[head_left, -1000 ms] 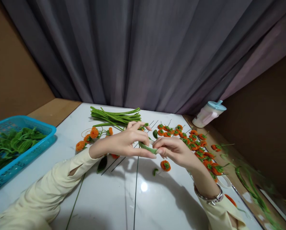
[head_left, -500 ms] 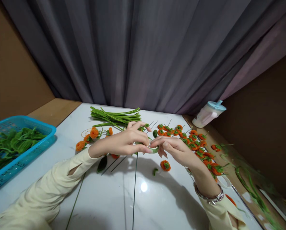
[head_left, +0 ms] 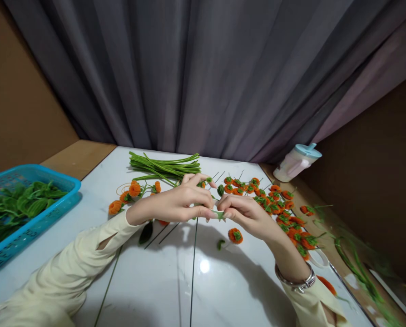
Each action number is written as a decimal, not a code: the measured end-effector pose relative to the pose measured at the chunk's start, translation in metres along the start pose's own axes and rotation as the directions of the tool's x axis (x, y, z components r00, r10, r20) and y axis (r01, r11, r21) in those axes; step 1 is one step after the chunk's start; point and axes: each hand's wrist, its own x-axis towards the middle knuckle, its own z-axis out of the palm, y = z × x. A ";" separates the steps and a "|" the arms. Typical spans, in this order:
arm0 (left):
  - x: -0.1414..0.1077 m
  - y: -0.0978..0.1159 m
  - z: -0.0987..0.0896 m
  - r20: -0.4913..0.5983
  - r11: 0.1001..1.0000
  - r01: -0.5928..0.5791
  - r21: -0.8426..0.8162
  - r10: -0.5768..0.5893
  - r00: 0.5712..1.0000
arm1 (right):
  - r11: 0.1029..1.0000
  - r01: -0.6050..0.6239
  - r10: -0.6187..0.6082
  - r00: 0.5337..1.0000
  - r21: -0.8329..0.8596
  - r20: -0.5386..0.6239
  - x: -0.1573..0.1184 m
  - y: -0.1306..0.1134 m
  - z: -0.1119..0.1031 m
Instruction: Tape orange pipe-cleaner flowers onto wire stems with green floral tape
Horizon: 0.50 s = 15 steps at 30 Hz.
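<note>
Both hands meet above the middle of the white table. My left hand [head_left: 180, 200] pinches one end of a pale green strip of tape [head_left: 219, 213] between thumb and fingers. At the other end of the tape, the thumb and fingertips of my right hand [head_left: 245, 211] are closed on it. A small fuzzy green piece [head_left: 209, 180] shows by my left index finger; I cannot tell if it is held. Just beyond the fingers lies a dark green fuzzy leaf [head_left: 220, 190]. An orange fuzzy flower [head_left: 235, 235] rests on the table below my right hand.
A bundle of green stems [head_left: 165, 165] lies at the back. Orange pumpkin-like pieces [head_left: 134, 188] sit at left, with many orange flowers [head_left: 276, 206] at right. A blue basket [head_left: 74, 186] holds green leaves. A cup [head_left: 296, 162] with a blue lid stands back right.
My right fingers, spread over the tape before, have closed on its right end. The tape now shows as a short strip between both hands. My left hand has hardly moved.
</note>
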 end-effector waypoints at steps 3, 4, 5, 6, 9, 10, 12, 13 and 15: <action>0.000 0.001 -0.001 -0.003 1.000 0.004 -0.001 -0.004 1.000 | 0.999 0.014 -0.015 1.000 -0.030 -0.025 0.001 -0.002 0.001; -0.001 0.001 -0.001 -0.001 1.000 0.011 -0.001 -0.011 1.000 | 0.999 0.017 -0.018 0.999 -0.031 -0.032 0.001 -0.002 0.002; -0.001 0.001 -0.001 0.001 1.000 0.018 -0.002 -0.018 1.000 | 0.999 0.016 -0.017 0.999 -0.030 -0.038 0.002 -0.003 0.002; -0.001 0.001 -0.001 0.004 1.000 0.024 -0.002 -0.024 1.000 | 1.000 0.012 -0.013 0.999 -0.025 -0.045 0.002 -0.003 0.003; -0.001 0.002 -0.002 0.013 1.000 0.031 -0.001 -0.031 0.999 | 0.999 -0.021 0.023 0.998 0.037 -0.059 0.001 -0.002 0.004; -0.001 0.002 -0.002 0.013 1.000 0.031 -0.001 -0.031 0.999 | 0.997 -0.034 0.038 0.998 0.074 -0.058 0.001 -0.001 0.004; 0.000 0.002 -0.002 0.013 0.999 0.032 0.003 -0.032 0.999 | 0.988 -0.052 0.060 0.997 0.147 -0.050 -0.002 0.003 0.004; 0.000 0.002 -0.002 0.015 0.999 0.033 0.005 -0.033 0.999 | 0.981 -0.059 0.069 0.997 0.185 -0.045 -0.003 0.004 0.003; 0.000 0.002 -0.002 0.021 0.999 0.042 0.012 -0.042 0.999 | 0.967 -0.071 0.083 0.996 0.245 -0.041 -0.005 0.008 0.003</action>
